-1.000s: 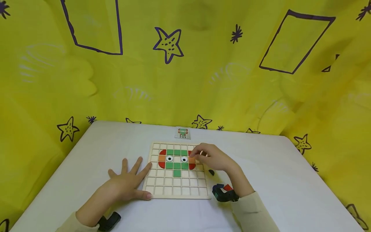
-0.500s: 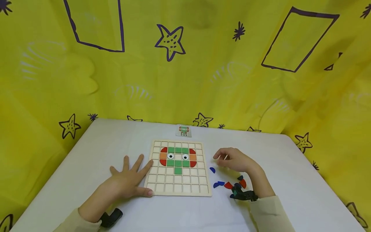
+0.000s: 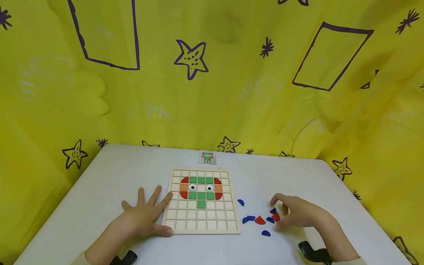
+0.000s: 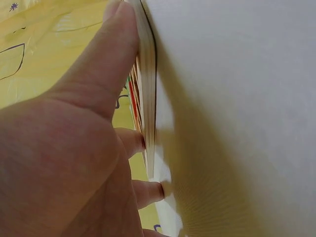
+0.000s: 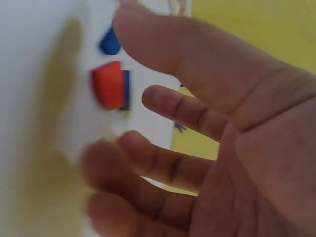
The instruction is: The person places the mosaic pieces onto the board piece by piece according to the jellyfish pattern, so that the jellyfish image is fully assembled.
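Rests the left hand (image 3: 142,217) on the desk (image 3: 109,184) with fingers spread wide. Touches the left edge of the square board (image 3: 192,214) with thumb and index fingertip. Holds the right hand (image 3: 296,211) loosely curved, with a wide gap between thumb and fingers, right of the board and near the loose blue half-circles (image 3: 266,233) and red wedges (image 3: 260,220) on the desk. On the board, in the upper part of the grid: green squares (image 3: 201,195), orange squares (image 3: 184,187), red corners (image 3: 184,195) and two eyes (image 3: 192,187). Beyond the board, on the desk: a small picture card (image 3: 207,157). Behind the desk: a yellow cloth (image 3: 212,106) with dark stars.
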### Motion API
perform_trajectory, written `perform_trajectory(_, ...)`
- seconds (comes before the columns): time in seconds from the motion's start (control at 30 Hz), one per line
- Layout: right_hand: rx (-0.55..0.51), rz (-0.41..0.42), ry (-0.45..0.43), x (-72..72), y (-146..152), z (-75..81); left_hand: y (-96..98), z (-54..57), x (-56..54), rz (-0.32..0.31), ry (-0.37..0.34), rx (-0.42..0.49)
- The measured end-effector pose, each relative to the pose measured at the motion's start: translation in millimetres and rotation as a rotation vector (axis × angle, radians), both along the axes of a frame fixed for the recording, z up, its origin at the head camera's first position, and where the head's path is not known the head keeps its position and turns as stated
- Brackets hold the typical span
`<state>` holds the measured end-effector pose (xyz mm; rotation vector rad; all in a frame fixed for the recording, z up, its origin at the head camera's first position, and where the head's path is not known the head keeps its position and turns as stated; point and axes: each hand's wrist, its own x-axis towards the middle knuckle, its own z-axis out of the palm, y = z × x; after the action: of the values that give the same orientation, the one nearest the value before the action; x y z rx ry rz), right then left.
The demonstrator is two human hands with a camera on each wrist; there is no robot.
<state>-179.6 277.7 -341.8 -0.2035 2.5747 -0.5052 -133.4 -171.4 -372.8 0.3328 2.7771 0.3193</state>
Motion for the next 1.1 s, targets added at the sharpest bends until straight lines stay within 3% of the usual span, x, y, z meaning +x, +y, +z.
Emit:
perform_trajectory(0.1,-0.021,0.003,-0.053,9.0,4.5,-4.1,0.9,0.4,2.3,0.0,-0.009,0.01)
perform_trajectory(0.23,-0.097,0.042,-0.011,5.7,-6.5,-12.0,-0.8,1.1,3.6,0.006,-0.009,0.016)
perform_trajectory(0.47,-0.13,0.09,0.016,-11.7,-24.0,-14.1,-0.7,-2.3,2.2,0.003,0.0,0.004)
perform_trajectory(0.6,-0.16,0.134,0.064,-26.4,-27.4,-17.0,0.7,-3.7,0.9,-0.005,0.012,0.007)
perform_trajectory(0.73,-0.181,0.124,0.095,-43.9,-38.1,-21.1,0.6,-2.5,0.6,-0.007,0.004,0.008)
perform_trajectory(0.93,-0.199,0.109,0.038,-61.5,-58.0,-20.1,0.6,-0.9,-0.2,0.001,0.004,0.003)
perform_trajectory(1.1,-0.206,0.086,-0.006,-62.8,-67.7,-20.1,0.5,-0.2,0.5,0.007,-0.015,0.009)
